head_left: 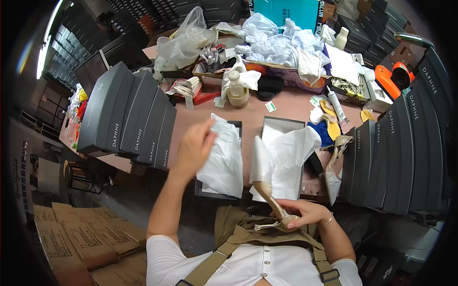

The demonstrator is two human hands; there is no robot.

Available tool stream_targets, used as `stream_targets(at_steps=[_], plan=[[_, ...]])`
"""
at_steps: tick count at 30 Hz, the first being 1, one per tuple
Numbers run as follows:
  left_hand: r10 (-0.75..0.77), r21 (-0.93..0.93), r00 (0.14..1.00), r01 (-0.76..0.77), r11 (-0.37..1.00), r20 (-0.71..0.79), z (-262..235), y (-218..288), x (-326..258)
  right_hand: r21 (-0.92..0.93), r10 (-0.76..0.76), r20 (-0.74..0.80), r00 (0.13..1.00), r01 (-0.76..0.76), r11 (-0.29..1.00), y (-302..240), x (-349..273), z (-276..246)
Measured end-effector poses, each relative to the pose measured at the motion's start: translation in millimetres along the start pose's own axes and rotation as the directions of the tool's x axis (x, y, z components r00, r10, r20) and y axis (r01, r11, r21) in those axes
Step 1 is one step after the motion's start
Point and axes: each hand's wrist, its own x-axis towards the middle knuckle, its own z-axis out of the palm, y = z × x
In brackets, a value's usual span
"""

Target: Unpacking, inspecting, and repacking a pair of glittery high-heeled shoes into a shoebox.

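My right hand (305, 213) grips a beige high-heeled shoe (269, 193) by its heel end, low in front of my body. White paper covers the shoe's toe, which points up over an open grey shoebox (285, 125) with white tissue paper (288, 164) in it. My left hand (194, 148) is raised beside the upper left edge of another sheet of tissue paper (224, 162), its thumb and forefinger apart. That sheet lies over a second grey box part (217, 194). At the right, a similar glittery shoe (336, 157) leans near the stacked boxes, its toe in white wrapping.
Grey shoeboxes stand stacked at the left (107, 114) and right (396, 152) of the pink table (191, 119). Farther back are a bottle (235, 85) in a tape roll, a carton of crumpled paper (281, 40) and a white tube (336, 105). Brown cartons (81, 233) sit lower left.
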Motion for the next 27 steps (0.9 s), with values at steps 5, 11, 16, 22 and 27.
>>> stream_targets(at_steps=[5,11,16,22,27], plan=[[-0.329,-0.007,0.904,0.344,0.939,0.272,89.5,-186.2,65.9,0.168,-0.007,-0.135,0.991,0.030,0.985,-4.8,-12.8,3.6],[-0.281,-0.573,0.918,0.395,0.718,0.280,60.7,-176.3,80.6,0.156,-0.083,-0.297,0.951,0.134,0.979,0.7,-35.8,5.6],[-0.050,-0.527,0.997,0.072,0.847,0.058,-54.0,-52.8,92.8,0.138,-0.201,-0.265,0.943,0.243,0.960,-32.4,-41.2,15.0],[0.192,-0.011,0.954,-0.200,0.980,-0.232,-35.0,30.0,35.2,0.331,-0.367,0.141,0.919,0.306,0.893,-67.9,-38.3,38.2],[0.467,-0.013,0.874,-0.473,0.881,-0.137,-19.0,63.1,-14.0,0.035,-0.222,0.095,0.970,0.220,0.975,-75.1,-29.9,48.3]])
